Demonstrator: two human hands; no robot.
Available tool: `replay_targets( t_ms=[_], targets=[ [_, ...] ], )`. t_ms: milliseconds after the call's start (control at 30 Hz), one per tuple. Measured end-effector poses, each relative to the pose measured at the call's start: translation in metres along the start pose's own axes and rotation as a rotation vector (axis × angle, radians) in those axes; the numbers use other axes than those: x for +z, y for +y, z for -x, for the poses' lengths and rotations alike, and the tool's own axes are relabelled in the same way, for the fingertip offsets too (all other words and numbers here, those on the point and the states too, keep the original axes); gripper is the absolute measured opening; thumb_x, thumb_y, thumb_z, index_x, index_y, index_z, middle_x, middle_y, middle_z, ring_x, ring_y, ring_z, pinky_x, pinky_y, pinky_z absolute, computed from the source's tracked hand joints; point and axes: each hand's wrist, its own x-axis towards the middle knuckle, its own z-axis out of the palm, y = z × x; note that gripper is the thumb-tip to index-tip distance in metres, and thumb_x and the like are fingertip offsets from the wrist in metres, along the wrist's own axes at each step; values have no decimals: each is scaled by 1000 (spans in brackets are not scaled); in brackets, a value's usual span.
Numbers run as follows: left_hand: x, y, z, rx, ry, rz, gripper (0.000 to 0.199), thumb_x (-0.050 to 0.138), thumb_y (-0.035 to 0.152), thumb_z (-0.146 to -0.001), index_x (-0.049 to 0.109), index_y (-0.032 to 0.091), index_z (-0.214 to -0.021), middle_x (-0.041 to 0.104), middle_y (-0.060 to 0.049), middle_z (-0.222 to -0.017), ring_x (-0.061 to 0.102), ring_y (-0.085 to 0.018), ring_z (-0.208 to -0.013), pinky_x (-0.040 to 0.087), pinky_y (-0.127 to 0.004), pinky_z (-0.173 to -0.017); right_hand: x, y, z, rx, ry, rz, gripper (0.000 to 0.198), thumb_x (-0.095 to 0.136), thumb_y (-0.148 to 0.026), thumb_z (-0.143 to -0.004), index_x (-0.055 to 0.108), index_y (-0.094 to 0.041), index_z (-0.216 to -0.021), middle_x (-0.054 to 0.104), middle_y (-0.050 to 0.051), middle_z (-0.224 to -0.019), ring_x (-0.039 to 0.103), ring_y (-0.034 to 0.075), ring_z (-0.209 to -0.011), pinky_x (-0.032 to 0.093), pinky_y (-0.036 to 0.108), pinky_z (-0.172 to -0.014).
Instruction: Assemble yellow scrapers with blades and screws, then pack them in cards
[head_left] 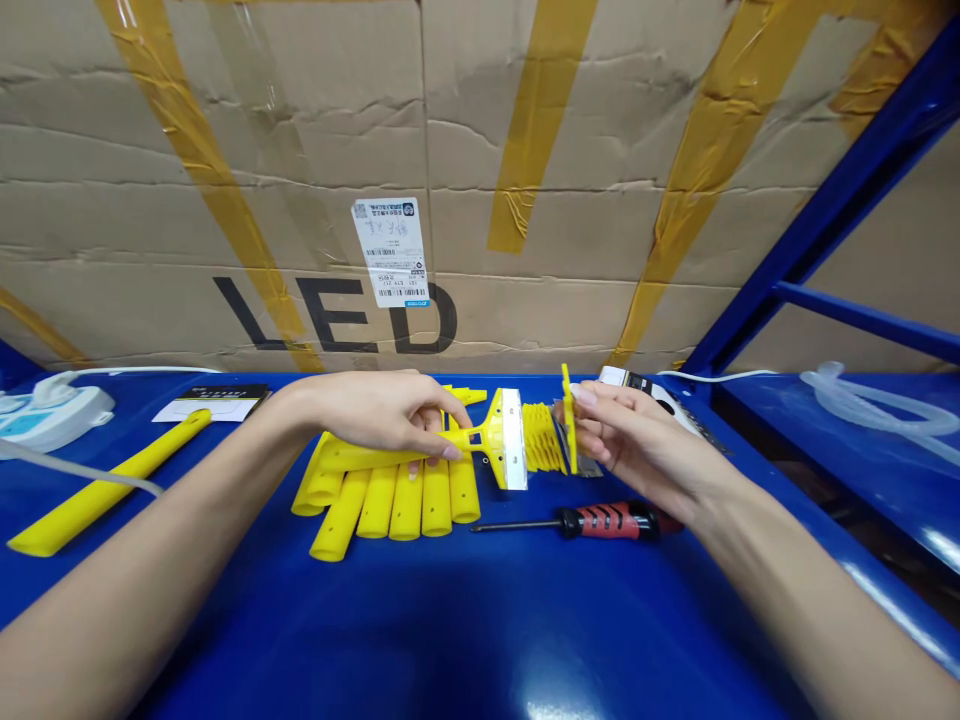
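My left hand (405, 415) is closed around the yellow handle of a scraper (491, 440), whose wide head carries a pale metal strip and points right. Between thumb and fingers, my right hand (626, 425) pinches a thin yellow plastic plate (569, 420), held upright on edge. A row of similar yellow plates (541, 437) stands between the scraper head and that plate. Below my left hand lie several yellow tube handles (405, 505), side by side on the blue surface. A screwdriver (611, 520) with a red and black grip lies just below my right hand.
A large cardboard box (480, 130) walls off the back of the blue shelf (450, 640). At left are a yellow handle (112, 490), a white power strip (60, 418) and a packaging card (210, 402). Clear tubing (885, 400) and a blue frame post (825, 200) are at right.
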Motion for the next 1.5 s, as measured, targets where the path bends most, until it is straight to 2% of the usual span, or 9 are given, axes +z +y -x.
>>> replay_targets(
  t_ms=[67,200,433,600,800,933,1133,1300,1500],
  targets=[
    [0,1,0,-7,0,-8,54,61,56,-93,62,21,-134,78,-1,-80,69,-16,-74,44,-22,-62,1,1,0,-6,-2,-11,36,92,-39,-66,65,-20,-81,59,-5,-64,47,7,-55,36,22,-52],
    [0,2,-1,-11,-10,-5,55,62,54,-93,61,19,-136,79,-1,-82,71,-16,-76,46,-22,-64,4,2,1,8,72,28,67,96,-26,-58,64,-26,-117,72,-5,-72,60,10,-64,46,23,-63],
    [3,3,-2,3,-15,-8,51,61,51,-95,61,19,-135,79,-1,-79,73,-16,-80,46,-21,-65,18,6,1,36,89,209,47,99,-34,-51,64,-18,-79,72,1,-59,64,14,-56,48,25,-54],
    [4,4,-2,16,12,-34,47,63,48,-93,64,20,-130,81,-3,-92,72,-15,-75,46,-21,-63,25,17,-2,0,74,257,46,95,-41,-57,65,-18,-83,72,1,-62,67,16,-57,50,26,-55],
    [3,5,0,37,3,26,43,64,45,-94,63,19,-128,80,-1,-83,72,-15,-77,47,-20,-65,23,29,-6,-167,155,407,44,94,-40,-61,59,-18,-76,62,-5,-60,52,8,-54,40,21,-51],
    [2,3,1,67,21,51,43,65,45,-93,63,18,-127,79,-1,-82,71,-14,-73,47,-20,-64,22,27,-5,-80,88,298,45,91,-44,-65,59,-20,-85,63,-5,-59,53,9,-51,44,21,-50],
    [3,3,1,97,9,113,44,65,45,-93,62,19,-129,78,-1,-78,70,-15,-72,47,-21,-65,24,23,-4,13,4,211,43,91,-47,-65,62,-17,-75,64,-4,-55,55,7,-48,44,19,-48],
    [3,5,2,93,21,86,40,66,42,-93,64,19,-125,78,0,-80,70,-14,-72,46,-20,-63,29,22,-3,37,28,213,46,91,-50,-62,60,-18,-74,63,-5,-53,56,8,-48,44,19,-48],
    [5,6,2,88,66,16,43,68,46,-91,65,21,-125,77,-1,-85,69,-15,-75,46,-21,-64,30,20,-3,19,2,228,43,95,-41,-56,65,-16,-72,64,-4,-58,54,7,-49,43,20,-48]
  ],
)
